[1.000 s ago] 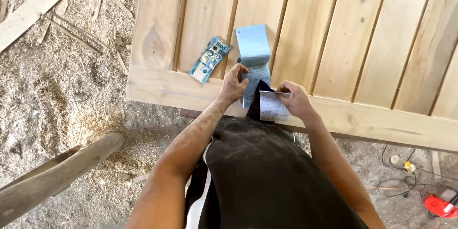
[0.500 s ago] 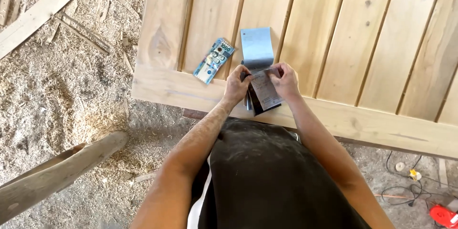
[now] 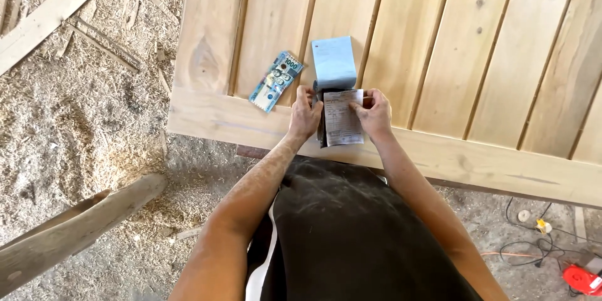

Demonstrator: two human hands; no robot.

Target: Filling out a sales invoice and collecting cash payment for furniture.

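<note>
Both our hands are on the slip [image 3: 343, 118]: left hand [image 3: 305, 115] pinches its left edge together with the dark wallet [image 3: 322, 126] behind it, right hand [image 3: 375, 113] pinches the right edge, thumb on the face. Fingers are closed on the paper on both sides, so neither hand is free. The slip is a white printed sheet, held flat and upright just above the panel [image 3: 439, 56], over its bottom rail and touching or nearly touching it; we can't tell which. The wallet is mostly hidden, so we can't tell whether it is open or folded. Just above the slip a pale blue paper [image 3: 333, 63] lies flat on the boards, apparently touching the wallet's top. A banknote [image 3: 276, 80] lies loose left of that, tilted, apart from the hands. Progress as we judge it: the blue paper and banknote are already out and laid down, the slip is out and in hand, not yet set down, and the wallet is not yet put away. Around us: sawdust floor [image 3: 81, 125], a timber [image 3: 69, 232] lower left, cables and a red tool [image 3: 580, 278] lower right.
</note>
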